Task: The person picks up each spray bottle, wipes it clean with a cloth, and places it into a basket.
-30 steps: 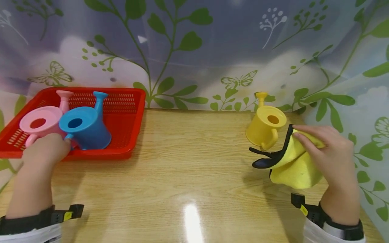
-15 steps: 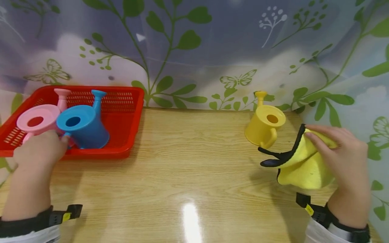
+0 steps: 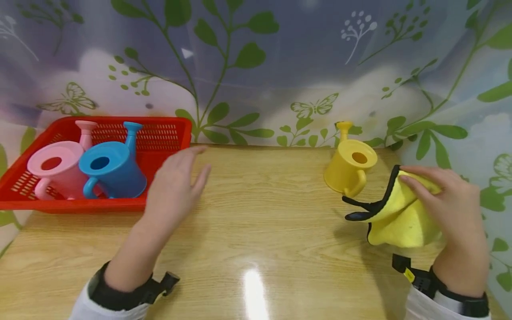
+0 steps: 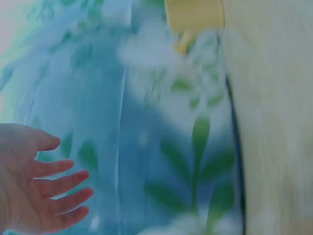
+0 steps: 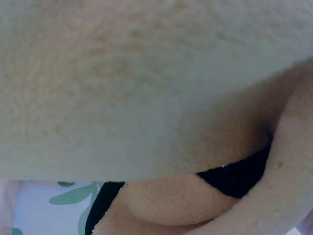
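My left hand is in the air over the right front corner of the red basket, its fingers spread and nothing in them. Inside that basket a pink watering can and a blue watering can stand side by side, handles toward me. On the right, my right hand pinches a yellow cloth with black edging, which hangs above the table. Just beyond the cloth a yellow watering can stands upright on the table. The cloth fills most of the right wrist view.
The wooden table stretches between the basket and the yellow can. A leaf-printed curtain closes off the back and the right side. Light glares off the table's front middle.
My left hand has let go of the blue can's handle, moved right out of the basket and spread its fingers. The right hand with the cloth has shifted slightly right.
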The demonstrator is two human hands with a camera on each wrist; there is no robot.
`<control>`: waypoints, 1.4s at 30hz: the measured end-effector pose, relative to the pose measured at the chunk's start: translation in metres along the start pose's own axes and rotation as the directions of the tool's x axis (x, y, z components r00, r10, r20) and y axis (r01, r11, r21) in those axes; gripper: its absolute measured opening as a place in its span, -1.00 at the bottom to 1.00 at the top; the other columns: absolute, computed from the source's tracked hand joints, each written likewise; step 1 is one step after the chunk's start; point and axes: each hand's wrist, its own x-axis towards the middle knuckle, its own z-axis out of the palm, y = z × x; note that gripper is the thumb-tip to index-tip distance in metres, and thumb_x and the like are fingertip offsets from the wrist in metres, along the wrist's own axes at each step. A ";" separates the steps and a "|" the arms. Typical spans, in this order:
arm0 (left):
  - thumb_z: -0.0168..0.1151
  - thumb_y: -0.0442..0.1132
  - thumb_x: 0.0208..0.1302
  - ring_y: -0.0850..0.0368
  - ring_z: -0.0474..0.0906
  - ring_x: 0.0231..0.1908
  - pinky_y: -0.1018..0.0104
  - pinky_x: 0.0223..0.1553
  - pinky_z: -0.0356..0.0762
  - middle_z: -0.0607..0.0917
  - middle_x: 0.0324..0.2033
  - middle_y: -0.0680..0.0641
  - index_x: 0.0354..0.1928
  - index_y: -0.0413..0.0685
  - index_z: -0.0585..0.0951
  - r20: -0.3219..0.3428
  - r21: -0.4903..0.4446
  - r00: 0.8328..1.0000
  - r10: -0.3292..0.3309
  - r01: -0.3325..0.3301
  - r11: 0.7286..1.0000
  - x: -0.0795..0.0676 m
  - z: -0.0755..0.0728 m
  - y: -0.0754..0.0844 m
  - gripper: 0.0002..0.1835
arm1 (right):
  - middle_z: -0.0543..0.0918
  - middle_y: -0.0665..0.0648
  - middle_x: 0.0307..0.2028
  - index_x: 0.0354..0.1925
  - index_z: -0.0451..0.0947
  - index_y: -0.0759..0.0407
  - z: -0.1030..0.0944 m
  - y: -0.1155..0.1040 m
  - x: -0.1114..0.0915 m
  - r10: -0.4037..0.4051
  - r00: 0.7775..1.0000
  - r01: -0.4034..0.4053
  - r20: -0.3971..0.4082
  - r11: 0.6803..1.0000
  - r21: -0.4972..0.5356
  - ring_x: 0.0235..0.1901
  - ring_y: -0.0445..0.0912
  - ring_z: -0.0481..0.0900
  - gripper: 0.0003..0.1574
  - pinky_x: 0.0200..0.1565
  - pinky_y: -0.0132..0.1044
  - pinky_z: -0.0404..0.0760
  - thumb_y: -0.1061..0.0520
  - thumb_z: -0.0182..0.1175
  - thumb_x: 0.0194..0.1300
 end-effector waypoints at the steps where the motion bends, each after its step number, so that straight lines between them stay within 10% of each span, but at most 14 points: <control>1: 0.02 -0.10 0.45 -0.22 0.37 0.27 -0.14 0.29 0.29 0.49 0.24 -0.23 0.30 -0.16 0.39 0.039 -0.016 0.999 0.032 -0.032 0.999 0.003 0.009 0.010 -0.53 | 0.69 0.40 -0.20 -0.12 0.66 0.30 0.001 0.001 0.000 -0.001 1.000 0.001 0.002 1.000 -0.009 -0.19 0.24 0.53 -0.72 -0.17 -0.67 0.14 0.17 0.30 0.24; 5: -0.09 -0.06 0.50 -0.12 0.33 0.33 -0.04 0.37 0.21 0.44 0.31 -0.17 0.35 -0.13 0.34 0.180 -0.129 0.976 0.122 -0.100 0.987 0.016 0.045 0.044 -0.51 | 0.68 0.42 -0.19 -0.11 0.66 0.31 0.001 0.002 0.000 0.003 1.000 -0.003 -0.010 0.999 -0.037 -0.18 0.27 0.54 -0.72 -0.17 -0.53 0.25 0.15 0.28 0.26; 12: -0.13 0.01 0.51 0.02 0.23 0.40 0.10 0.39 0.21 0.36 0.38 -0.04 0.44 0.01 0.21 0.431 -0.352 0.888 0.161 0.002 0.936 0.037 0.100 0.085 -0.45 | 0.67 0.44 -0.19 -0.12 0.65 0.34 0.003 0.003 0.004 0.006 1.000 -0.006 0.000 1.000 -0.019 -0.17 0.31 0.55 -0.73 -0.18 -0.58 0.21 0.17 0.27 0.27; 25: -0.12 0.06 0.50 0.10 0.33 0.34 0.29 0.27 0.37 0.40 0.35 -0.03 0.42 0.00 0.27 0.564 -0.623 0.789 0.245 0.212 0.753 0.071 0.184 0.134 -0.45 | 0.60 0.52 -0.08 -0.04 0.60 0.38 0.005 0.008 0.015 0.099 0.988 -0.094 0.120 0.995 -0.041 -0.06 0.38 0.47 -0.63 -0.06 0.25 0.36 0.09 0.15 0.38; 38: -0.04 -0.04 0.48 0.14 0.39 0.29 0.46 0.18 0.39 0.47 0.28 -0.10 0.39 -0.17 0.28 0.582 -0.614 0.776 0.244 0.222 0.757 0.082 0.227 0.172 -0.45 | 0.59 0.51 -0.04 -0.01 0.59 0.35 0.010 0.009 0.016 0.161 0.972 -0.151 0.171 0.986 -0.072 -0.05 0.41 0.47 -0.58 -0.04 0.27 0.36 0.04 0.22 0.33; 42: -0.04 -0.06 0.49 0.25 0.53 -0.09 0.55 -0.14 0.43 0.61 -0.08 -0.03 0.13 -0.16 0.48 0.574 -0.636 0.768 0.285 0.198 0.746 0.078 0.236 0.183 -0.62 | 0.61 0.50 -0.08 -0.04 0.61 0.34 0.010 0.011 0.008 0.156 0.977 -0.146 0.142 0.986 -0.082 -0.11 0.40 0.51 -0.60 -0.12 0.16 0.39 0.06 0.26 0.29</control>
